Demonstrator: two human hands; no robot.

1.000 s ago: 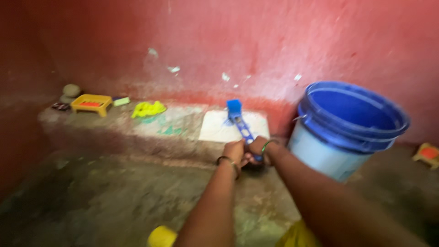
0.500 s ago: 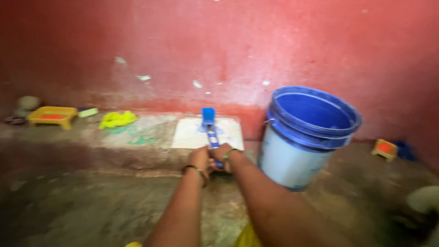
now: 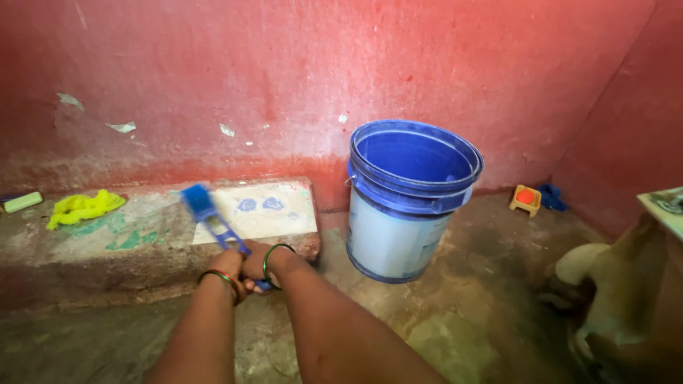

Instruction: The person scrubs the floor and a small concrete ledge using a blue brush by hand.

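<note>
Both my hands grip the handle of a blue long-handled brush [image 3: 212,222]. My left hand [image 3: 226,264] and my right hand [image 3: 257,264] are closed side by side on the handle's near end, a bangle on each wrist. The brush head [image 3: 197,200] rests on a low concrete ledge [image 3: 128,263], at the left edge of a white tile [image 3: 274,220] that carries blue smudges. The brush leans to the upper left from my hands.
A blue and white bucket [image 3: 405,199] stands on the floor right of the ledge. A yellow-green cloth [image 3: 82,208] and a green bar [image 3: 21,202] lie on the ledge's left. A small orange and yellow box [image 3: 525,200] sits by the red wall. A stone fixture [image 3: 619,284] stands at right.
The view has swung right. The brush head moved left, from the middle of the white tile to its left edge. Both hands stayed closed on the handle.
</note>
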